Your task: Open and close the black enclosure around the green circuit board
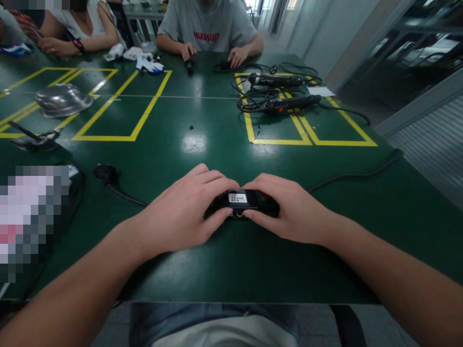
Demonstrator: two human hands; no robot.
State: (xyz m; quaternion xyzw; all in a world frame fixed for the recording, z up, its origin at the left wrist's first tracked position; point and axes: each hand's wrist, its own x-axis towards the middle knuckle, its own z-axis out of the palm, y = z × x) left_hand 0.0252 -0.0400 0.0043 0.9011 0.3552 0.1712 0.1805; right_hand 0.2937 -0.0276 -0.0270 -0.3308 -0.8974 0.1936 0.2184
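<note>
A black oblong device with a white printed label [238,198] lies low over the near part of the green table, between both hands. My left hand [195,207] curls around its left end, thumb on the near edge. Its right end sits in my right hand [285,205], with that thumb also at the near edge. Along this edge, between the thumbs, something small and light-coloured shows; it is too small to name. A black cord with a power plug [105,173] runs toward my left hand. Another black cord [356,176] leads off to the right. The fingers hide both ends of the device.
Black corded hand tools [277,82] lie coiled at the far right, by yellow tape rectangles. Across the table a person [210,29] handles dark items; another person sits far left. A metal bowl [63,100], gloves [148,64] and a blurred-out object [29,212] are to the left.
</note>
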